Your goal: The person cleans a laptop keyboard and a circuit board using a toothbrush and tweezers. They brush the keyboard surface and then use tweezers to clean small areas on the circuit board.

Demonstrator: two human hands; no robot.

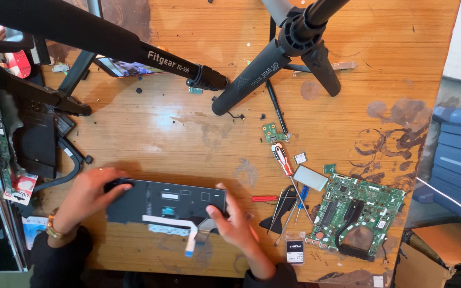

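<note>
Currently we are gripping a flat black laptop panel (pixel 164 201) at the near edge of the wooden table (pixel 188 138), our left hand (pixel 89 192) clamped on its left end and our right hand (pixel 233 216) pinching its right end, a white ribbon cable (pixel 190 234) trailing from its underside. We are judging the strip-down well advanced: the green circuit board (pixel 361 213) is already lying apart to the right beside a red-handled screwdriver (pixel 283 159), tweezers (pixel 281 208) and small loose parts, while the panel is not yet set down.
</note>
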